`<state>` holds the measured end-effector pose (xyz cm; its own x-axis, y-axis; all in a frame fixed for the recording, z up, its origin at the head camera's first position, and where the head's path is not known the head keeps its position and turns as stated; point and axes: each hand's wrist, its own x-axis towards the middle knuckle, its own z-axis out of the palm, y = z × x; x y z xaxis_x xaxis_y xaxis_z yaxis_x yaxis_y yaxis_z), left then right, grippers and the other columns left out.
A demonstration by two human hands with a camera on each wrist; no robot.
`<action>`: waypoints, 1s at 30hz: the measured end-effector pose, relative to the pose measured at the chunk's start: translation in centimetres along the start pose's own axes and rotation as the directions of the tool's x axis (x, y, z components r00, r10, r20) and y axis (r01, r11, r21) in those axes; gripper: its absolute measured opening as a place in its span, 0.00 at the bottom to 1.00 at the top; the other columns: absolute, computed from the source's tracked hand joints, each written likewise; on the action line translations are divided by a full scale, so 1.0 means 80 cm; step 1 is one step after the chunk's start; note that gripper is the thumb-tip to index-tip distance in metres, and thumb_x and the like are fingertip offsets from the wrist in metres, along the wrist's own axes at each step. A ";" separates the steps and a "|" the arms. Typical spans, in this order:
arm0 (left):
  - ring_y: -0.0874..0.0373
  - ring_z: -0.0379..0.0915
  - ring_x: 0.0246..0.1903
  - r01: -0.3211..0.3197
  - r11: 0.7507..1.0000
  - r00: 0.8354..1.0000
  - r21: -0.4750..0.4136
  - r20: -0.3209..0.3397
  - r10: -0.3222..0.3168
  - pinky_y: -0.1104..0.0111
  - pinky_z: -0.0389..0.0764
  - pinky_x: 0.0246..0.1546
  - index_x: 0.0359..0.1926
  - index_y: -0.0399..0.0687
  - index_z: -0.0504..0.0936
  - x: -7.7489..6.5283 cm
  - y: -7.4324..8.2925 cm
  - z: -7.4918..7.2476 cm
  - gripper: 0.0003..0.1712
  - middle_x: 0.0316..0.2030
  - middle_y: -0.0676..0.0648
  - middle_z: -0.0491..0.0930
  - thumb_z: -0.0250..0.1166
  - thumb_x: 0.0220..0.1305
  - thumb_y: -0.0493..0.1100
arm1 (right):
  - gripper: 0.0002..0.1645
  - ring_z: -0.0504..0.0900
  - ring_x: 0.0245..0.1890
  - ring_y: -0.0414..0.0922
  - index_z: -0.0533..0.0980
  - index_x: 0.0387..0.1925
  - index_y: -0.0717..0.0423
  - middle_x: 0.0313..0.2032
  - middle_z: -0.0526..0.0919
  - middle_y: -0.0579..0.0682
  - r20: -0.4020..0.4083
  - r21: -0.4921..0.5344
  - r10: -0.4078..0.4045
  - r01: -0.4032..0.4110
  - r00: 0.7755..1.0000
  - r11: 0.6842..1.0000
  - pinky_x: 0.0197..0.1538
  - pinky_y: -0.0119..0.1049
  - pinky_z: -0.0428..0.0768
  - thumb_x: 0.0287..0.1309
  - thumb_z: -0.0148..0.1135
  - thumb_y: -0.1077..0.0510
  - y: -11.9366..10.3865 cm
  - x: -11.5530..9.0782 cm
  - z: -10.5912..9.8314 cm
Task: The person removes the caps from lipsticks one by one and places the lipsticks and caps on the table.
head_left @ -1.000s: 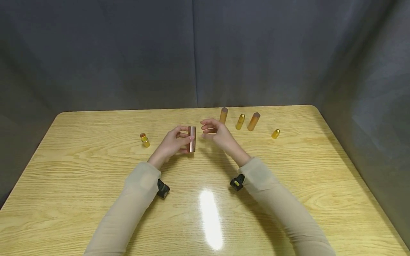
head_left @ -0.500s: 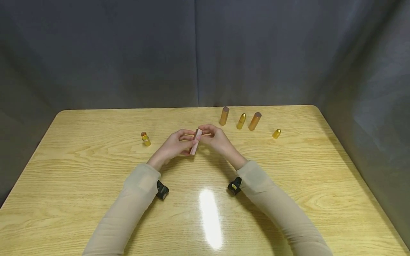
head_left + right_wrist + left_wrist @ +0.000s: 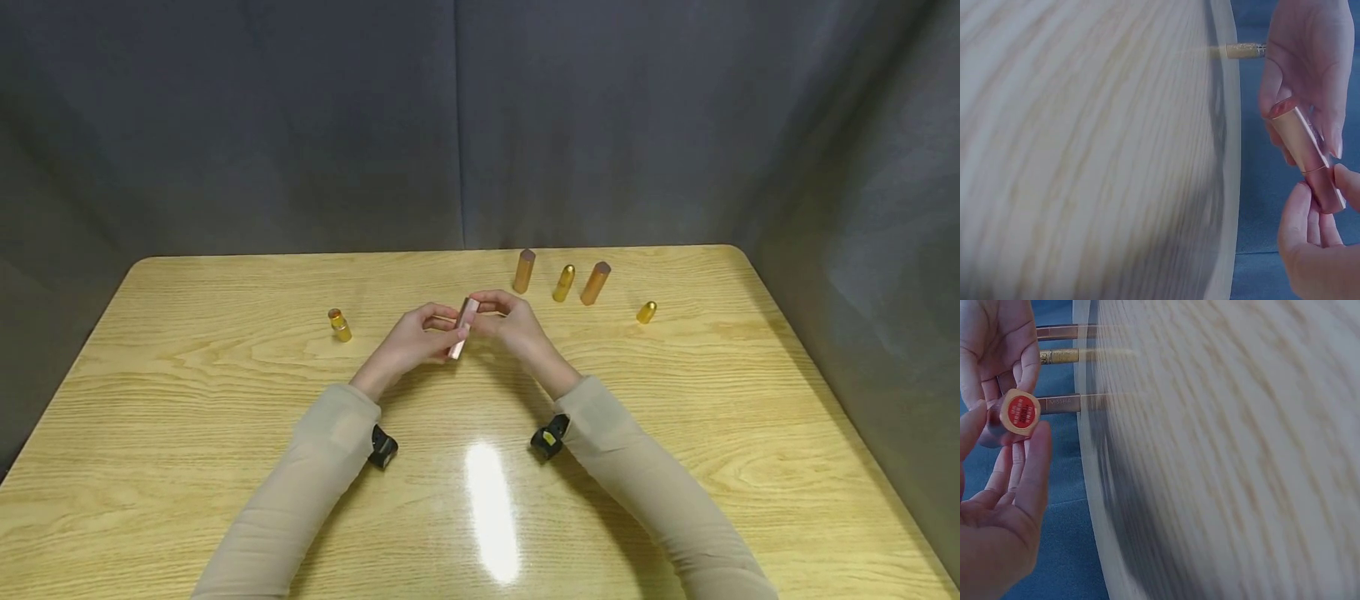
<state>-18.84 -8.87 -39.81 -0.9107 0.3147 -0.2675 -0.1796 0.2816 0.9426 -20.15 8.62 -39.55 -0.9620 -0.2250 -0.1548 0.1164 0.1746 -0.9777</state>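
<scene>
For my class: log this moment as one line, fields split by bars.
left hand: grips copper tube toward red-labelled end | right hand: grips opposite end | two brown tubes: standing on table

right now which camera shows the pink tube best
Right wrist view: the pink tube shows lengthwise, seam included. The left wrist view shows mainly its red-labelled end; the head view shows it small, partly covered.

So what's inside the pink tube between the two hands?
The tube looks closed, so any contents are covered and can't be seen. Only its outside shows, with a seam across it and a red label on one end.
</scene>
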 end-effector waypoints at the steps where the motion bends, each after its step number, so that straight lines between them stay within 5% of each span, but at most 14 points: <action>1: 0.57 0.76 0.40 0.001 1.000 1.000 0.005 -0.006 -0.001 0.63 0.83 0.45 0.61 0.38 0.68 0.000 0.000 0.000 0.27 0.56 0.36 0.72 0.62 0.65 0.45 | 0.25 0.76 0.35 0.33 0.71 0.58 0.66 0.44 0.76 0.52 -0.001 0.008 0.001 -0.001 1.000 1.000 0.43 0.29 0.80 0.60 0.60 0.65 0.000 0.000 0.000; 8: 0.58 0.75 0.40 -0.025 0.999 0.998 0.033 -0.055 0.027 0.64 0.83 0.44 0.58 0.38 0.70 -0.002 0.005 0.005 0.25 0.54 0.38 0.73 0.62 0.66 0.45 | 0.25 0.76 0.36 0.34 0.70 0.59 0.65 0.43 0.76 0.49 -0.007 0.066 0.027 -0.027 1.000 0.997 0.47 0.32 0.81 0.62 0.59 0.63 -0.003 -0.001 0.000; 16: 0.58 0.74 0.39 -0.050 0.999 0.996 -0.005 -0.073 0.049 0.63 0.83 0.44 0.58 0.37 0.70 -0.005 0.010 0.008 0.23 0.53 0.38 0.73 0.62 0.65 0.42 | 0.26 0.79 0.40 0.34 0.65 0.62 0.69 0.48 0.76 0.51 0.069 0.213 0.064 -0.077 0.996 0.974 0.66 0.48 0.71 0.66 0.53 0.62 -0.006 -0.004 -0.004; 24: 0.58 0.72 0.42 -0.073 0.997 0.996 -0.031 -0.047 0.071 0.58 0.81 0.47 0.60 0.38 0.69 -0.006 0.011 0.006 0.24 0.55 0.38 0.73 0.62 0.66 0.41 | 0.29 0.80 0.42 0.33 0.60 0.66 0.70 0.45 0.77 0.46 0.149 0.320 0.088 -0.132 0.985 0.938 0.68 0.43 0.70 0.67 0.50 0.61 -0.007 -0.003 -0.010; 30: 0.54 0.74 0.47 -0.091 0.996 0.996 -0.016 -0.023 0.091 0.62 0.82 0.46 0.63 0.40 0.68 -0.008 0.010 0.002 0.25 0.57 0.38 0.72 0.61 0.67 0.41 | 0.29 0.80 0.42 0.34 0.60 0.66 0.70 0.41 0.78 0.43 0.167 0.346 0.087 -0.141 0.982 0.928 0.58 0.32 0.78 0.67 0.49 0.61 -0.010 -0.004 -0.011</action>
<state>-18.32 -8.74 -38.94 -0.9315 0.3184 -0.1759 -0.1013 0.2373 0.9661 -20.13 9.44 -38.57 -0.8936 -0.3655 -0.2605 0.3287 -0.1377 -0.9343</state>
